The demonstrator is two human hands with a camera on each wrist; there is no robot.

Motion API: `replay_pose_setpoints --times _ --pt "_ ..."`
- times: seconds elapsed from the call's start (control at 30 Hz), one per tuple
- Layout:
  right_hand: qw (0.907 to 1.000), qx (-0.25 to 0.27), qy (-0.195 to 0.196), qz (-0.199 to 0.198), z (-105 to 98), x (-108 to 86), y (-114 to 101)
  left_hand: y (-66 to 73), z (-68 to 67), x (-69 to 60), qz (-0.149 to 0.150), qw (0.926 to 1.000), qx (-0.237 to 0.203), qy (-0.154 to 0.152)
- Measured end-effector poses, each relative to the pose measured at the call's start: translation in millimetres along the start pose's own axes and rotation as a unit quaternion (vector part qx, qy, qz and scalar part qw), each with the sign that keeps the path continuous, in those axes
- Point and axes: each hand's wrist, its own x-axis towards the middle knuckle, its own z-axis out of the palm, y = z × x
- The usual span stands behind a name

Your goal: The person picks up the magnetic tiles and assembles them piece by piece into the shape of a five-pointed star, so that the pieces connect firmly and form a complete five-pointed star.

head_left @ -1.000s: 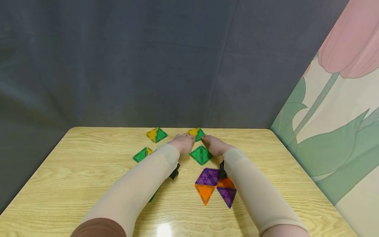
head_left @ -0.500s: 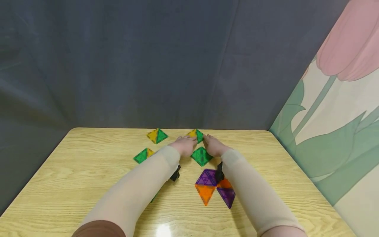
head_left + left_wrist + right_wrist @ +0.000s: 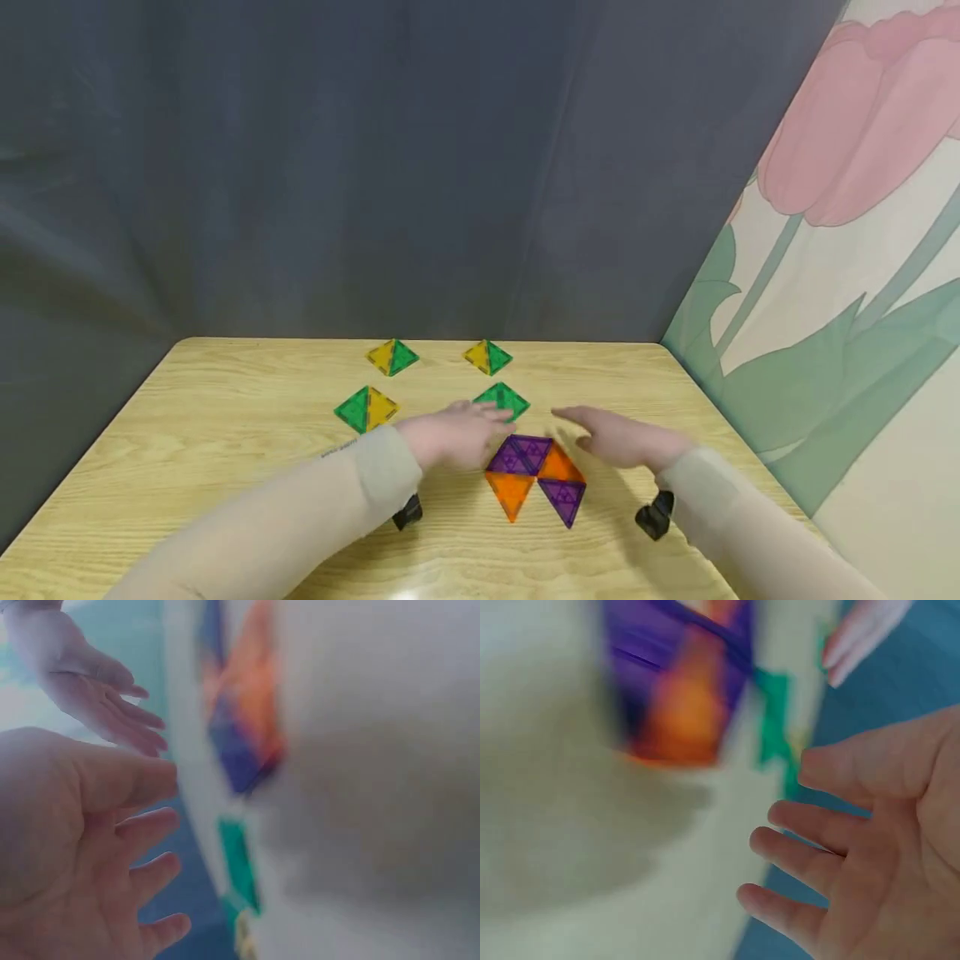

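Both hands hover over the table with fingers extended and nothing in them. My left hand is left of a cluster of purple and orange triangle tiles, its fingertips overlapping the edge of a green diamond of tiles in the head view. To the cluster's right is my right hand, palm facing inward. The cluster looks blurred in the right wrist view, apart from the fingers. In the left wrist view the left fingers are spread and touch no tile.
Two yellow and green diamonds lie near the back edge, one left and one right. Another green and yellow diamond is at the left. A dark curtain stands behind the table, with a flower-patterned wall to the right.
Both hands have left the back right yellow and green diamond, drawn back toward the person and spread apart. That diamond, earlier partly covered, now shows whole.
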Motion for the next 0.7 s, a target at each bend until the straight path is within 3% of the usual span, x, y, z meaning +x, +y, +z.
replay_pose_setpoints --times 0.1,0.23,0.33,0.5,0.7 --pt "0.9993 -0.025 -0.027 -0.007 35 -21.4 0 13.2 23.8 -9.3 0.011 0.9991 0.027 -0.031" --pt "0.9981 -0.051 -0.009 -0.033 64 -38.7 0 19.2 41.5 -18.9 0.011 0.9985 0.045 -0.029" --pt "0.9977 -0.044 0.007 -0.051 75 -47.7 -4 20.8 47.5 -33.4 0.018 0.9986 0.046 -0.016" --pt "0.9972 -0.033 0.001 -0.067 85 -61.8 -20 25.2 54.5 -69.3 0.045 0.9984 0.033 0.001" --pt "0.9917 -0.079 -0.007 -0.101 97 -65.3 -42 23.9 64.4 -106.8 0.043 0.9989 0.007 0.020"
